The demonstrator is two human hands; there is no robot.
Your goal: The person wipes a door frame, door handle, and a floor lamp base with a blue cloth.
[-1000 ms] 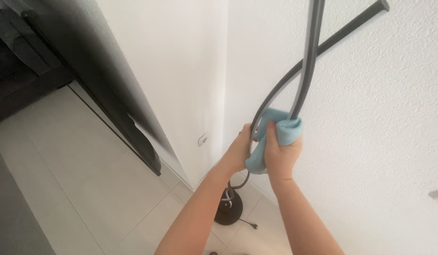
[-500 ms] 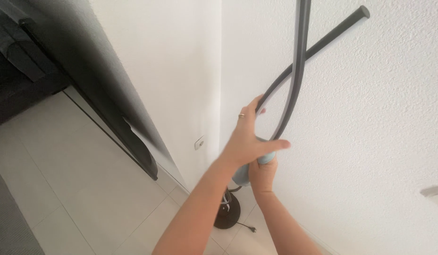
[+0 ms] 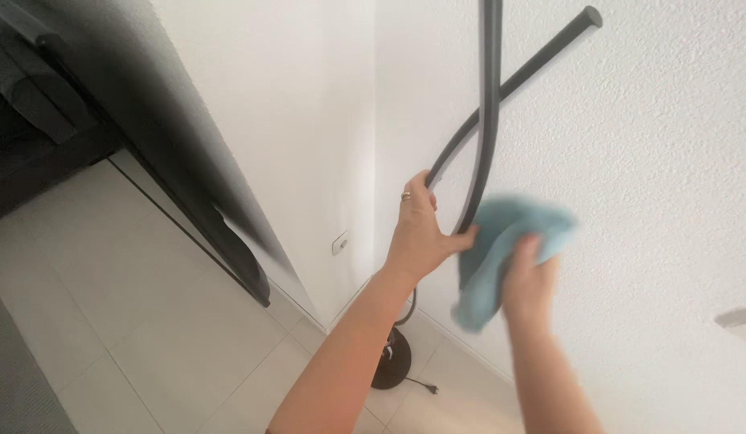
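Head view. Left hand (image 3: 417, 237) closed around the dark curved tubes (image 3: 487, 120) of a floor lamp, just below where the two tubes cross; thumb hooked round the right-hand tube, ring on one finger. Half a second back same hand only spread open against the tubes; grip now firm. Right hand (image 3: 530, 277) clenched on a light blue cloth (image 3: 502, 241), blurred. Cloth previously bunched low on the tube behind the left hand; now off the tube, just to its right, one edge hanging down near the white textured wall (image 3: 654, 201). Reads as a break between wiping strokes, lamp steadied meanwhile. Round black lamp base (image 3: 391, 368) on pale floor tiles (image 3: 148, 321), far below the hands, cord trailing right. Dark panel (image 3: 188, 185) leaning at left.
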